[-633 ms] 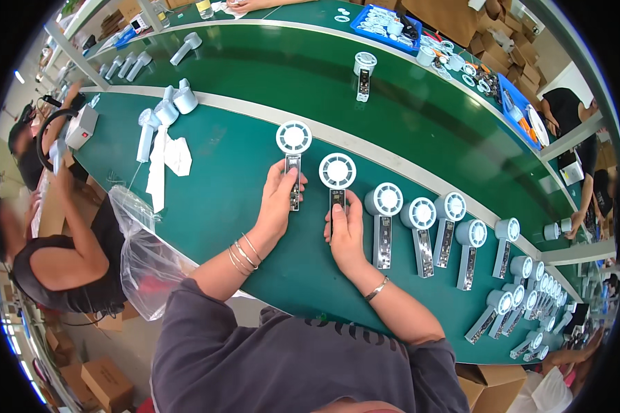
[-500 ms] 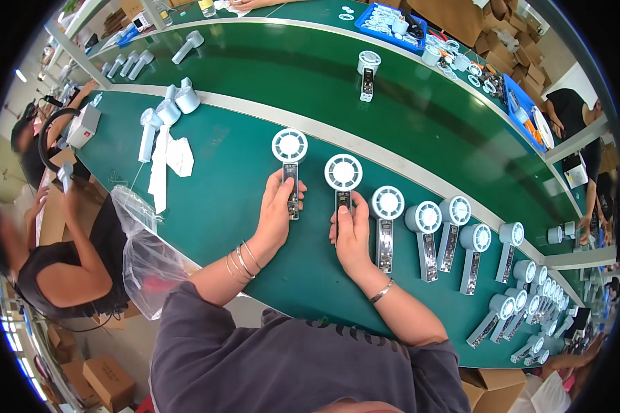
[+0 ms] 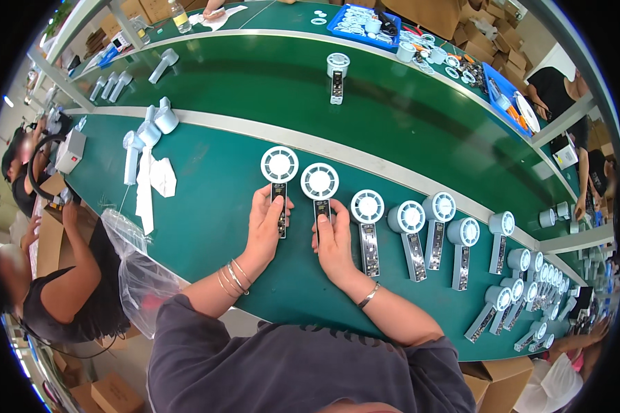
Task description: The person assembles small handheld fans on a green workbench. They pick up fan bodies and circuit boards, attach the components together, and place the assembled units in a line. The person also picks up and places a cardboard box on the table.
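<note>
First fan point(image 3: 280, 164) is gripped by its handle in the curled left hand point(image 3: 264, 224), at ten o'clock from second fan point(image 3: 319, 182), likewise gripped in the curled right hand point(image 3: 334, 242), presumably so exposed circuit boards point(image 3: 278, 191) are turned face-up above the tabletop point(image 3: 210, 182).

- Left of the fingers of the left hand point(image 3: 262, 224), passage is afforded over the green tabletop point(image 3: 210, 199), bounded by a white cloth point(image 3: 162, 177) and grouped housings point(image 3: 149, 133).
- Between both hands' fingers, a narrow gap is left; its far end is nearly closed by the heads of the left-held fan point(image 3: 280, 165) and right-held fan point(image 3: 319, 182).
- Right of the fingers of the right hand point(image 3: 335, 246), sideways passage is obstructed by a fan row point(image 3: 369, 244).
- Beyond the fingertips, reach is crossed by a pale rail point(image 3: 220, 122).
</note>
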The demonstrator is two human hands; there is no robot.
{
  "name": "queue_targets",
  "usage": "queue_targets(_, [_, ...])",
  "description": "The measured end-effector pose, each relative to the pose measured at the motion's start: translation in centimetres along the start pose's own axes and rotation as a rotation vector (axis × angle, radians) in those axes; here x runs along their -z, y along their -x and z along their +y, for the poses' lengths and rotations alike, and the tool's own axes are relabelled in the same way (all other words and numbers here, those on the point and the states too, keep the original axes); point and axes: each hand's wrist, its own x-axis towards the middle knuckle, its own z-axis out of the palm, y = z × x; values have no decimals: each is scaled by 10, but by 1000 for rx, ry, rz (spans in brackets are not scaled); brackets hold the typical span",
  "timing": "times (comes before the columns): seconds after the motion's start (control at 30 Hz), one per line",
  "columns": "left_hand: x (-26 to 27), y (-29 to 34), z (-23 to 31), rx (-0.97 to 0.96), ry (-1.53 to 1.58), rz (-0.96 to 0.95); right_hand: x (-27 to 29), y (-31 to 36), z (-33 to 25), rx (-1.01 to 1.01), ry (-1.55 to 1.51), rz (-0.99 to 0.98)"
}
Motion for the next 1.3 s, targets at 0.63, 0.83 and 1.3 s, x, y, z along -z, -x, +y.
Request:
queue_targets(0.63, [-8, 1, 7, -12, 19, 37, 1, -1, 18, 93, 91, 62])
queue_targets(0.83, [-3, 0, 6, -2, 86, 58, 1, -1, 16, 102, 73, 59])
queue_targets(1.3, [-3, -1, 2, -19, 55, 46, -2, 0, 5, 15, 13, 39])
